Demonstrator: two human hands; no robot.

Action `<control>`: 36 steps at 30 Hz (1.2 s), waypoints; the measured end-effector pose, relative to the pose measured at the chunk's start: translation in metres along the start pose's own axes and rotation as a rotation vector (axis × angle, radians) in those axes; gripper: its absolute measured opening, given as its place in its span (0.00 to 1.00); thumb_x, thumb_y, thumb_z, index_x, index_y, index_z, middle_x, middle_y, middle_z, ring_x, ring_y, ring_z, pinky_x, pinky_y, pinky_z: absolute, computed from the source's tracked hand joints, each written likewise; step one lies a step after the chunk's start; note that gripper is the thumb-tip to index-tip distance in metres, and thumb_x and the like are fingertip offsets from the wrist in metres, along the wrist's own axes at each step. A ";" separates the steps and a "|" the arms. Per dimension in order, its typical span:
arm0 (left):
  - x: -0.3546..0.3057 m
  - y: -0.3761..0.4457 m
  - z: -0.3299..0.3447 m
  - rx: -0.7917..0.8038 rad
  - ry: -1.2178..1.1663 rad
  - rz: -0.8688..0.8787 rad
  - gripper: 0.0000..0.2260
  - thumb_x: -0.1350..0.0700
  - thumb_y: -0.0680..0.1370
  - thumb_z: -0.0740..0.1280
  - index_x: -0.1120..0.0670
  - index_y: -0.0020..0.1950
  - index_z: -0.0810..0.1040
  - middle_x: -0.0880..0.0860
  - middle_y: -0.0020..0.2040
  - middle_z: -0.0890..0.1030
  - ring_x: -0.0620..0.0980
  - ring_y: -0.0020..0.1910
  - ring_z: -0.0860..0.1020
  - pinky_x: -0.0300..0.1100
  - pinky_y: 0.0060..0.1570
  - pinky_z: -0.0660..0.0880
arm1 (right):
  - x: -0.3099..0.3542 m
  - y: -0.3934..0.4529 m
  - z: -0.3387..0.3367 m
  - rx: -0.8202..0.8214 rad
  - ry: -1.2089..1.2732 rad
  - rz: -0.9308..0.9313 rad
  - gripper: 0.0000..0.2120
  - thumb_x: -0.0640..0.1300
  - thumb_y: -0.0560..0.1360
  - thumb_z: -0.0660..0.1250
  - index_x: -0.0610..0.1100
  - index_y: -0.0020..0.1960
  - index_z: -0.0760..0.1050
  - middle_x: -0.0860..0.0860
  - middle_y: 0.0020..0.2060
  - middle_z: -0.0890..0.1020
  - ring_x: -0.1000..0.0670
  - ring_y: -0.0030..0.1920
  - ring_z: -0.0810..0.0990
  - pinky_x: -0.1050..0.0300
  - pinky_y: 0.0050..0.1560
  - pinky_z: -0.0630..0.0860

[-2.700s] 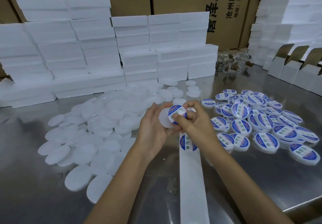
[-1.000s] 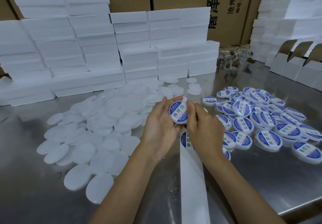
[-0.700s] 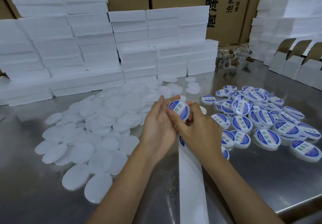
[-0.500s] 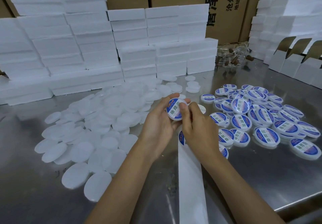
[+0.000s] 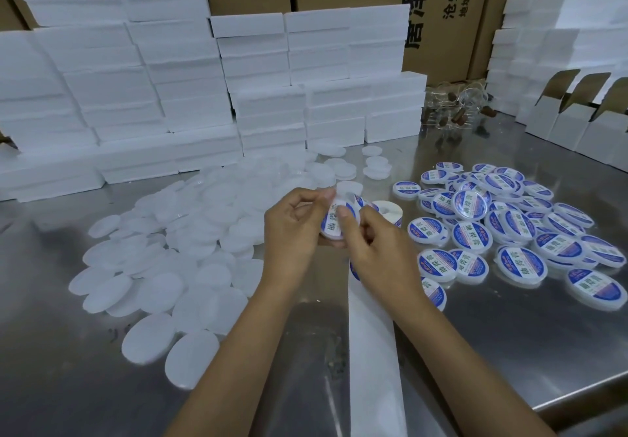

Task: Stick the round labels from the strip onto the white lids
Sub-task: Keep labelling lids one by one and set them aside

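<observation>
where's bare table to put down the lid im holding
Bare steel table lies near right, between the backing strip and the labelled lids, and near left before the blank lids. The middle is crowded, and the far edge is walled by foam blocks.

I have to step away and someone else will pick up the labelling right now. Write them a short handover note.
Left hand holds a labelled lid by its edge; right hand has its thumb pressed on the label, smoothing it down.
The label strip runs from under the hands toward the near table edge, its roll just beyond the right hand.
Done: a pile of labelled lids on the right.
Left: finish pressing this label, set the lid on that pile, then work through the large spread of blank white lids on the left.
</observation>
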State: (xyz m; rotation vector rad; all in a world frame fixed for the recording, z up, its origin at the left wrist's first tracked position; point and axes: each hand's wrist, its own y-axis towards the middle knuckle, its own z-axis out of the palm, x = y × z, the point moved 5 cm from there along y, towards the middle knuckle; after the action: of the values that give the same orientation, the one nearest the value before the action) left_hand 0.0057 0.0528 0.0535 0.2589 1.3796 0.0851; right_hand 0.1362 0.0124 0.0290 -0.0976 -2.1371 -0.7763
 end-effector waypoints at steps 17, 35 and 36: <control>0.006 -0.001 0.002 0.065 -0.048 -0.092 0.04 0.62 0.77 0.73 0.59 0.51 0.84 0.57 0.39 0.86 0.52 0.35 0.85 0.41 0.33 0.82 | -0.005 0.003 -0.001 0.046 0.244 0.076 0.25 0.65 0.77 0.62 0.49 0.33 0.63 0.56 0.23 0.67 0.55 0.28 0.65 0.57 0.33 0.64; 0.005 0.004 0.000 0.126 0.015 -0.038 0.10 0.64 0.80 0.69 0.55 0.59 0.84 0.55 0.49 0.87 0.50 0.35 0.80 0.38 0.39 0.79 | -0.007 0.009 -0.012 0.193 0.340 0.100 0.19 0.52 0.84 0.57 0.44 0.38 0.69 0.57 0.26 0.72 0.59 0.29 0.70 0.58 0.36 0.70; 0.006 0.004 0.000 0.102 -0.004 -0.044 0.09 0.62 0.80 0.69 0.54 0.59 0.84 0.54 0.49 0.87 0.51 0.37 0.81 0.38 0.39 0.80 | -0.008 0.010 -0.013 0.184 0.334 0.102 0.19 0.52 0.84 0.57 0.45 0.37 0.69 0.57 0.26 0.72 0.58 0.29 0.70 0.58 0.36 0.70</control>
State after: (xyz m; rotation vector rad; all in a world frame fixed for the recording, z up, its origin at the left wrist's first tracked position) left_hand 0.0074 0.0579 0.0487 0.3134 1.3871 -0.0227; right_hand 0.1532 0.0143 0.0340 0.0191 -1.8586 -0.4949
